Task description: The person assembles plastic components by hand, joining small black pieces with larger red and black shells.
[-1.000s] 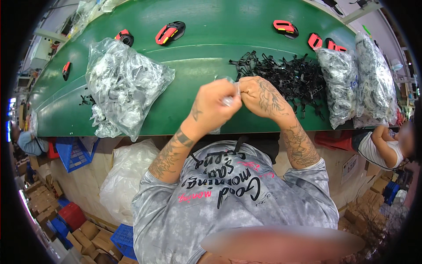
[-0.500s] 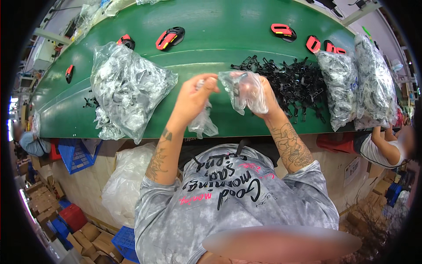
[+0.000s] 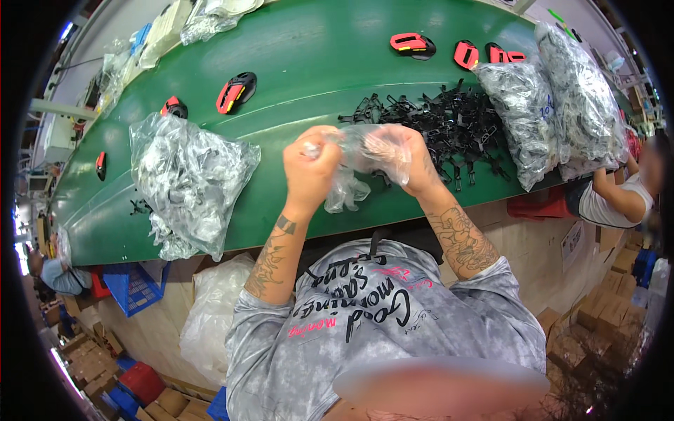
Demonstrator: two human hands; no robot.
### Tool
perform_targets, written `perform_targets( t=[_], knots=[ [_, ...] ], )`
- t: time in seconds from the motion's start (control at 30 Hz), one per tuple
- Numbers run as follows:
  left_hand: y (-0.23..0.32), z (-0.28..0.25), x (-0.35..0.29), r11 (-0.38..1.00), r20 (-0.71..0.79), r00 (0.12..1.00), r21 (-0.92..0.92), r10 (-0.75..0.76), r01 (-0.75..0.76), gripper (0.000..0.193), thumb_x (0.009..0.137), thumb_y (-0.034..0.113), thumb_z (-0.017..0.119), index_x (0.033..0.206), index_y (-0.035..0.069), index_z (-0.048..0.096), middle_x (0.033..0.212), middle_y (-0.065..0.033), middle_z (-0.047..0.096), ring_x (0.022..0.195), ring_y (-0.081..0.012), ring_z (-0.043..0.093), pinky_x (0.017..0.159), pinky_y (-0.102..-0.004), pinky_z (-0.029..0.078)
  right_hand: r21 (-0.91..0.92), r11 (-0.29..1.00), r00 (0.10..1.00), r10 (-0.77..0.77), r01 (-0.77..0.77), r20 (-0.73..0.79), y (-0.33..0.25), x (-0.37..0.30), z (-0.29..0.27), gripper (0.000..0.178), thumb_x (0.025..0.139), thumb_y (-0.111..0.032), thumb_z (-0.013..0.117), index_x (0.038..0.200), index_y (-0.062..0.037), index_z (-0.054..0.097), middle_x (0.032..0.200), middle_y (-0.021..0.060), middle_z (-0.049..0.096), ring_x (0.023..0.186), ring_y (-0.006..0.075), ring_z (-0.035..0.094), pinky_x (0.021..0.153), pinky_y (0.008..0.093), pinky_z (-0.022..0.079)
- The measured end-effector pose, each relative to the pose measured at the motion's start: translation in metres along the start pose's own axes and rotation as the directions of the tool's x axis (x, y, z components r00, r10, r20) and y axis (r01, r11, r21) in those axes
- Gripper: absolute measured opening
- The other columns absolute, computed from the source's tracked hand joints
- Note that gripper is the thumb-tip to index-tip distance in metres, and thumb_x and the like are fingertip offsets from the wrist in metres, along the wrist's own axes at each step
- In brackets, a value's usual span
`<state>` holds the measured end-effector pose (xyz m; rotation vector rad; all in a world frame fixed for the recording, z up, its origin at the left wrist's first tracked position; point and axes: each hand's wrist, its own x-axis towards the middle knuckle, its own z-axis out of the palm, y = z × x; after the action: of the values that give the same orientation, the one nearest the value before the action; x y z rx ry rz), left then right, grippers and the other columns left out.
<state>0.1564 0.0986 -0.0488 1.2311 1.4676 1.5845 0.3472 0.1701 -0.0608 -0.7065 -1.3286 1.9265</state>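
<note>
My left hand (image 3: 311, 163) is closed in a fist, with crumpled clear plastic showing between the fingers. A small clear plastic bag (image 3: 358, 147) stretches from this fist to my right hand (image 3: 411, 156). The right fingers show blurred through the film; whether they are inside the bag or behind it I cannot tell. Below the left fist hangs more clear plastic (image 3: 345, 191). Just beyond my right hand lies a pile of small black plastic clips (image 3: 456, 126) on the green table (image 3: 302, 91). A large clear bag (image 3: 189, 182) of wrapped pieces lies left of my left hand.
Two full clear bags (image 3: 523, 123) lie at the right of the table. Several red and black plastic parts (image 3: 236, 92) are scattered along the far side. A co-worker (image 3: 621, 196) is at the right edge, another person (image 3: 63, 270) at far left. A blue crate (image 3: 137, 288) stands below the table.
My left hand has closed and moved right to the small bag, which is now drawn out between both hands. The whole view has turned a little.
</note>
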Motion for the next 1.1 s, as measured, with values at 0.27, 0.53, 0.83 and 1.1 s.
perform_targets(
  t=[0.27,0.53,0.83,1.1],
  knots=[
    [-0.028,0.014,0.064,0.705,0.075,0.89,-0.582,-0.449,0.405,0.005,0.077,-0.001,0.059,0.073,-0.004,0.06,0.097,-0.0165,0.07,0.079,-0.0184,0.066,0.07,-0.0336,0.056,0.686,0.711,0.988,-0.098,0.156,-0.123,0.0,0.0,-0.038,0.013,0.101,-0.014,0.068,0.113,-0.0102,0.071,0.119,0.0057,0.071,0.099,0.0172,0.068,0.086,0.0341,0.055],
    [-0.007,0.122,0.158,0.834,0.384,0.884,-0.368,-0.266,0.411,0.014,0.081,0.006,0.072,0.082,0.005,0.058,0.067,-0.0039,0.059,0.055,-0.0133,0.056,0.051,-0.0293,0.045,0.641,0.699,0.947,-0.191,0.317,-0.26,-0.019,-0.018,-0.082,0.012,0.1,-0.002,0.065,0.108,-0.0071,0.073,0.108,0.0102,0.074,0.102,0.0257,0.073,0.079,0.0339,0.059],
    [-0.046,0.204,0.197,0.997,0.194,0.979,0.057,-0.063,0.053,0.021,0.079,0.006,0.08,0.091,0.006,0.063,0.073,-0.0022,0.064,0.062,-0.0134,0.064,0.054,-0.0302,0.05,0.299,0.708,0.753,-0.501,0.64,-0.426,-0.07,-0.035,-0.142,0.005,0.097,-0.005,0.071,0.095,-0.0065,0.066,0.093,0.0056,0.062,0.073,0.0149,0.051,0.065,0.0292,0.043],
    [-0.096,0.157,0.253,0.548,0.419,0.908,0.765,-0.024,-0.338,0.072,0.082,0.038,0.076,0.138,0.001,0.051,0.138,-0.0231,0.056,0.119,-0.039,0.064,0.099,-0.0466,0.054,0.318,0.836,0.882,-0.354,0.447,-0.309,-0.073,-0.026,-0.131,0.038,0.102,-0.008,0.063,0.137,-0.0054,0.047,0.098,0.0108,0.07,0.09,0.0234,0.066,0.074,0.032,0.049]
  ],
)
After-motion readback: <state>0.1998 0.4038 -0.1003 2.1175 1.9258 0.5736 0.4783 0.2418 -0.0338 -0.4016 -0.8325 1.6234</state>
